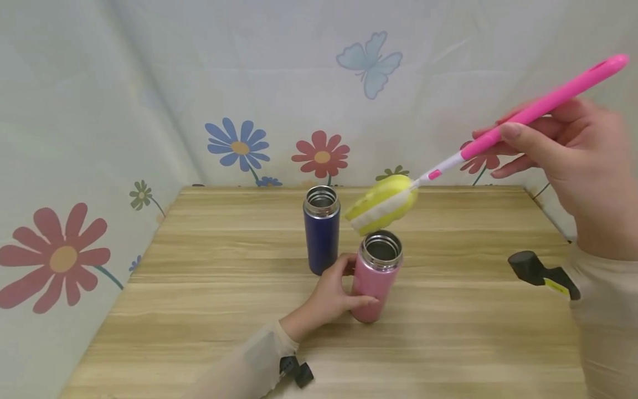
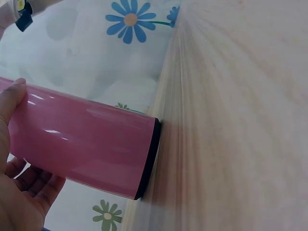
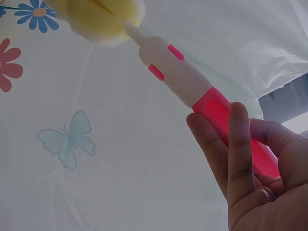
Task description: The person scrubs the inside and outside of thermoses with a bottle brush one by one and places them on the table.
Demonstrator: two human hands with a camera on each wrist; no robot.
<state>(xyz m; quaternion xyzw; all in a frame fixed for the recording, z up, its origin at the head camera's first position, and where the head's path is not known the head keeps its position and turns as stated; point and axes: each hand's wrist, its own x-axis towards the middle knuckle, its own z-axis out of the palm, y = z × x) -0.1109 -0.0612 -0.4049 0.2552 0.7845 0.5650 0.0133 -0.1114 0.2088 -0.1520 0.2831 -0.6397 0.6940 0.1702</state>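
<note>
My right hand (image 1: 583,149) grips the pink handle (image 1: 548,102) of a bottle brush, thumb on one side and fingers on the other. The brush's yellow and white sponge head (image 1: 384,205) points down to the left, just above the mouth of a pink bottle (image 1: 376,288). Around that bottle's lower body curls my left hand (image 1: 326,299). The bottle has no lid, its steel rim faces up, and in the left wrist view its dark base (image 2: 148,161) meets the table. Behind it to the left stands a lidless dark blue bottle (image 1: 321,238).
The wooden table (image 1: 224,288) carries both bottles. A pale curtain (image 1: 279,66) printed with flowers and a butterfly hangs behind and at the sides. Dark camera mounts sit on both wrists, over light sleeves (image 1: 603,321).
</note>
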